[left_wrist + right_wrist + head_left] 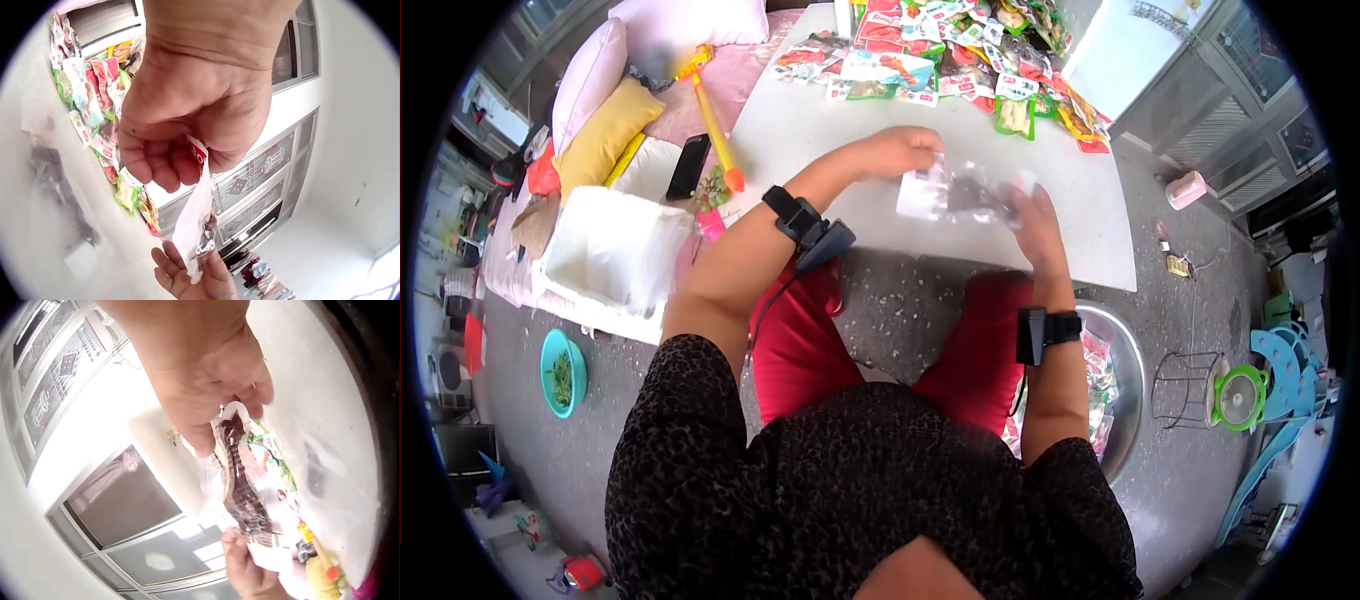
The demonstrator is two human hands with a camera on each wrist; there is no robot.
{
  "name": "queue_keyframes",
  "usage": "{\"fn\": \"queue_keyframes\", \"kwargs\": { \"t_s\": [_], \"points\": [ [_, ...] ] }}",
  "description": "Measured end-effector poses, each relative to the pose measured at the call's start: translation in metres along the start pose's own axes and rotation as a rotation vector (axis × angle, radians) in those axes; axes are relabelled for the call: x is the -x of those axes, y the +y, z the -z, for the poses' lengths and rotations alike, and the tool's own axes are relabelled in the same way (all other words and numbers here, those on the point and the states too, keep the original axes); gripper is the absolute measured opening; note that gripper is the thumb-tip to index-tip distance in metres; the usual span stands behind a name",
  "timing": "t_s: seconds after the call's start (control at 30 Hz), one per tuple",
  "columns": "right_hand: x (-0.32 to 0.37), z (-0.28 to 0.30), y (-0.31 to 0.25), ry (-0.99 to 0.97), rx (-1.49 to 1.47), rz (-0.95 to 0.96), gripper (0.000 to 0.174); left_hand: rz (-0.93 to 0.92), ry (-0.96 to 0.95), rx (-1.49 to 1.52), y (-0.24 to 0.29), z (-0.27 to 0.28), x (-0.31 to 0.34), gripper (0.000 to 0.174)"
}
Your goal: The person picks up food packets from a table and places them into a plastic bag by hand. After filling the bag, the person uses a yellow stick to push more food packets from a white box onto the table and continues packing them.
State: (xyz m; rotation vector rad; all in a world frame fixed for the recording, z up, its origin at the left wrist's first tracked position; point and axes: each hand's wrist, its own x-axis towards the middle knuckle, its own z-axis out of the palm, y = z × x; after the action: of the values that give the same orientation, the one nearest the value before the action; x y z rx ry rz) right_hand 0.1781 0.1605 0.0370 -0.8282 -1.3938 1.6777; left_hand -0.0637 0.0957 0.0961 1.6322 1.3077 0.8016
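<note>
Over the near part of the white table (840, 200), both hands hold a clear plastic food packet (960, 192) stretched between them. Dark brown contents show through its film in the right wrist view, where the packet (244, 487) hangs lengthwise. My left hand (897, 152) pinches one end, with a red printed corner (199, 150) showing between thumb and curled fingers. At the opposite end, my right hand (1040, 225) grips the packet between thumb and fingers. The packet's pale back (192, 228) faces the left wrist camera.
Many colourful food packets (890, 75) are heaped at the table's far side. A steel basin (1135, 400) with more packets stands on the floor by the right leg. To the left are a white foam box (590, 300), a phone (689, 166) and a teal bowl (578, 372).
</note>
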Motion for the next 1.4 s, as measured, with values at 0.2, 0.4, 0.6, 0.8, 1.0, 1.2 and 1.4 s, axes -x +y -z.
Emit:
{"fn": "queue_keyframes", "kwargs": {
  "t_s": [0.2, 0.4, 0.6, 0.8, 1.0, 1.2, 1.4],
  "points": [
    [0.056, 0.000, -0.008, -0.101, -0.185, -0.295, 0.020, 0.022, 0.205, 0.220, -0.025, -0.032, 0.023, 0.016],
    [0.077, 0.027, 0.029, 0.328, -0.440, -0.194, 0.013, -0.001, 0.523, -0.586, -0.050, -0.081, 0.035, 0.030],
    [0.088, 0.015, 0.034, 0.412, -0.406, -0.126, 0.012, 0.210, 0.421, -0.710, -0.050, -0.111, 0.035, 0.027],
    [0.096, -0.001, 0.035, 0.430, -0.456, -0.168, 0.011, 0.192, 0.548, -0.560, -0.056, -0.106, 0.029, 0.022],
    [0.096, -0.016, 0.033, 0.341, -0.424, -0.197, 0.012, 0.087, 0.593, -0.519, -0.054, -0.114, 0.029, 0.021],
    [0.084, -0.015, 0.019, 0.058, -0.227, -0.163, 0.011, 0.094, 0.559, -0.630, -0.008, -0.114, 0.038, 0.018],
    [0.062, 0.008, 0.032, -0.039, -0.240, -0.284, 0.007, 0.057, 0.591, -0.653, -0.002, -0.117, 0.043, 0.015]
  ]
}}
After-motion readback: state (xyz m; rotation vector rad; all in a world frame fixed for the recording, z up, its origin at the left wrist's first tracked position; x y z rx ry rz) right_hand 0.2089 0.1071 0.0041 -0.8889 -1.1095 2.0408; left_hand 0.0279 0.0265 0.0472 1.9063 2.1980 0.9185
